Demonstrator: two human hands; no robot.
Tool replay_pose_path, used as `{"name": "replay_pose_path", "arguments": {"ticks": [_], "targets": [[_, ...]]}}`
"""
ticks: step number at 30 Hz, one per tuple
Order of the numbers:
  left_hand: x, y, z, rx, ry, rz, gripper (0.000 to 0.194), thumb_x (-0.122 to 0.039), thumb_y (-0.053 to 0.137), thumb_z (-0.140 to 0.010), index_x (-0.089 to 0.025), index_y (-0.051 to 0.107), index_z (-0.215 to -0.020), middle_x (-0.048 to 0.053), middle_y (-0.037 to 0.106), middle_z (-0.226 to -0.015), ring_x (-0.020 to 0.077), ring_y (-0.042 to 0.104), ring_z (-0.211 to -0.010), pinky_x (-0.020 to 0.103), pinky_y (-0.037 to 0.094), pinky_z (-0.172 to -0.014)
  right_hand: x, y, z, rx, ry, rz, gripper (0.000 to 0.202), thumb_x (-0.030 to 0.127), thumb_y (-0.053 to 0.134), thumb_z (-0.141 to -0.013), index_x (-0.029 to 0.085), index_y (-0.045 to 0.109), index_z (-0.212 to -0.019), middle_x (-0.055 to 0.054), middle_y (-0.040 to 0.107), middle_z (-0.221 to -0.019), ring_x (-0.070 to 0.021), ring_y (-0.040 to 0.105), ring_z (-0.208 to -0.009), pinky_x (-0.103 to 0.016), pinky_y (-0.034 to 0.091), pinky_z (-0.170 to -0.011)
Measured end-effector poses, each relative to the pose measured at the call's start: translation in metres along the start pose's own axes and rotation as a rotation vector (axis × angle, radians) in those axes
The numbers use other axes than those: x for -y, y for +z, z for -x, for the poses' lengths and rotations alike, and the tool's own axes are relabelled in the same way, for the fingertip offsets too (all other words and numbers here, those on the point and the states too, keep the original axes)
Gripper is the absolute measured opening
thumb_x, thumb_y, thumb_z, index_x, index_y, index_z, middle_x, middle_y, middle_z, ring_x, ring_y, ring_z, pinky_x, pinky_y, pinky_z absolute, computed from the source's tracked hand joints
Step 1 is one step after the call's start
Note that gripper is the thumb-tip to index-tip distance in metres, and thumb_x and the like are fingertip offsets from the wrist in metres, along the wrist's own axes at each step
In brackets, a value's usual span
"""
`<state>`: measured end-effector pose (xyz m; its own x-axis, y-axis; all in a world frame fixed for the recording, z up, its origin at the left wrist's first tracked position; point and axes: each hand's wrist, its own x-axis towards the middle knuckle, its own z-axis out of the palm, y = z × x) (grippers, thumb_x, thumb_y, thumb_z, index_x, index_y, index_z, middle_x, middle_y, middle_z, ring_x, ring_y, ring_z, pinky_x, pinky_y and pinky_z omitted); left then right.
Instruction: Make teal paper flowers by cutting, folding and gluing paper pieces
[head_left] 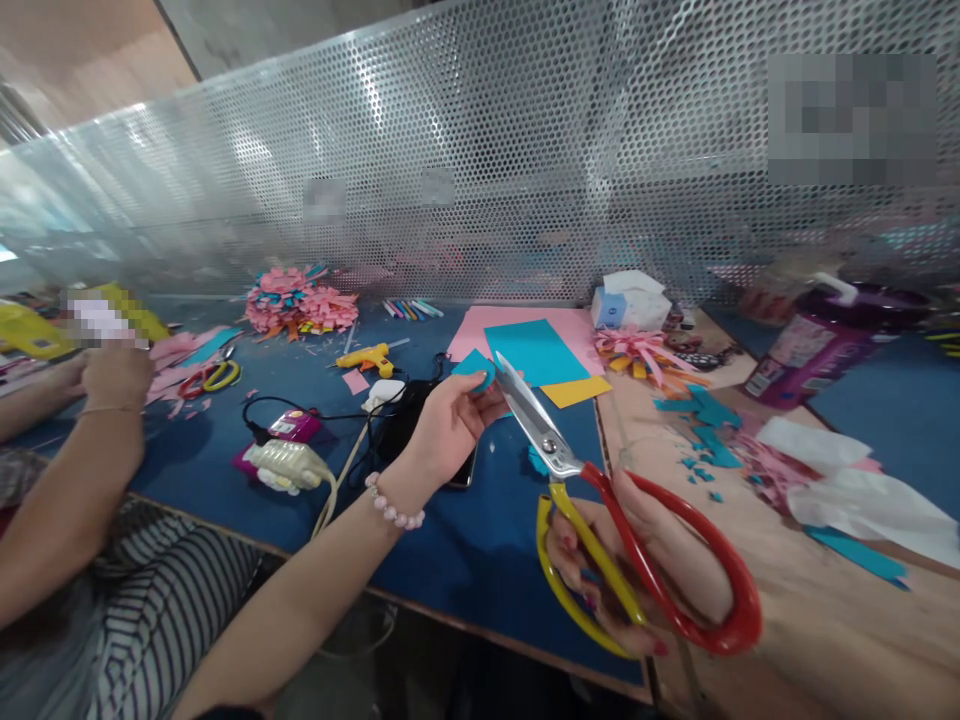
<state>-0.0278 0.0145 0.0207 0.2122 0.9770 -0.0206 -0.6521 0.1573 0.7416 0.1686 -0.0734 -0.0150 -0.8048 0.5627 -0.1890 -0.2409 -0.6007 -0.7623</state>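
My left hand [457, 418] pinches a small piece of blue paper [472, 366] between thumb and fingers, above the dark blue tabletop. In my right hand [600, 560] is a pair of scissors [553, 440] with one red and one yellow handle loop. My fingers pass through both loops. The blades point up and left, and their tips lie at the right edge of the blue piece; whether they touch it I cannot tell. Behind the tips lies a larger blue sheet [536, 350] on a pink sheet [469, 330], with a yellow-orange piece [576, 391] beside it.
A yellow glue gun [366, 359], a dark phone [409, 425] and a power strip [289, 465] with cords lie to the left. Paper scraps [705, 430], a tissue box [628, 300] and a purple cup [814, 345] are right. A co-worker's arm [105, 450] is at far left.
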Motion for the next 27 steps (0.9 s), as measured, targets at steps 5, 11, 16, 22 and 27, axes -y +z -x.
{"name": "replay_pose_path", "arguments": {"ticks": [5,11,16,22,27], "targets": [[-0.004,-0.001,-0.003,-0.068,0.031,0.006,0.007,-0.017,0.060,-0.078,-0.013,0.065,-0.076,0.007,0.073,-0.081,0.0163,0.070,-0.076,0.029,0.056,-0.079,-0.003,-0.009,0.000,-0.019,-0.006,-0.037,0.066,0.078,0.028,-0.083,0.018,0.055,-0.087,-0.007,0.059,-0.075,-0.0146,0.054,-0.059,-0.018,0.036,-0.037],[-0.013,-0.007,-0.007,-0.154,0.061,0.169,0.010,-0.013,0.055,-0.082,-0.011,0.064,-0.080,0.010,0.073,-0.089,0.0166,0.071,-0.087,0.027,0.056,-0.084,0.011,-0.004,0.006,0.059,-0.045,0.052,0.073,0.080,0.022,-0.083,0.015,0.057,-0.083,-0.007,0.058,-0.069,-0.0120,0.047,-0.048,-0.024,0.038,-0.040],[-0.015,-0.013,-0.013,-0.249,0.128,0.198,0.011,-0.013,0.056,-0.084,-0.011,0.063,-0.075,0.009,0.072,-0.084,0.0161,0.071,-0.086,0.028,0.056,-0.086,0.041,-0.007,0.009,-0.190,0.020,0.121,0.063,0.077,0.026,-0.082,0.019,0.050,-0.076,0.000,0.051,-0.063,-0.0096,0.041,-0.039,-0.024,0.037,-0.035],[-0.004,-0.010,-0.009,-0.099,0.125,-0.157,0.012,-0.022,0.066,-0.083,-0.009,0.068,-0.081,0.009,0.073,-0.082,0.0138,0.070,-0.073,0.024,0.057,-0.072,0.075,-0.051,0.005,-0.903,-0.053,1.041,0.048,0.067,0.042,-0.080,0.022,0.043,-0.065,0.002,0.041,-0.050,-0.0139,0.044,-0.041,-0.025,0.032,-0.037],[0.002,-0.008,-0.003,0.014,0.134,-0.417,0.021,-0.031,0.069,-0.081,-0.011,0.069,-0.082,0.009,0.074,-0.079,0.0145,0.069,-0.069,0.027,0.056,-0.071,0.067,-0.091,0.001,-1.134,-0.087,1.777,0.029,0.047,0.055,-0.079,0.018,0.058,-0.083,-0.010,0.064,-0.071,-0.0232,0.060,-0.064,-0.028,0.034,-0.053]]}}
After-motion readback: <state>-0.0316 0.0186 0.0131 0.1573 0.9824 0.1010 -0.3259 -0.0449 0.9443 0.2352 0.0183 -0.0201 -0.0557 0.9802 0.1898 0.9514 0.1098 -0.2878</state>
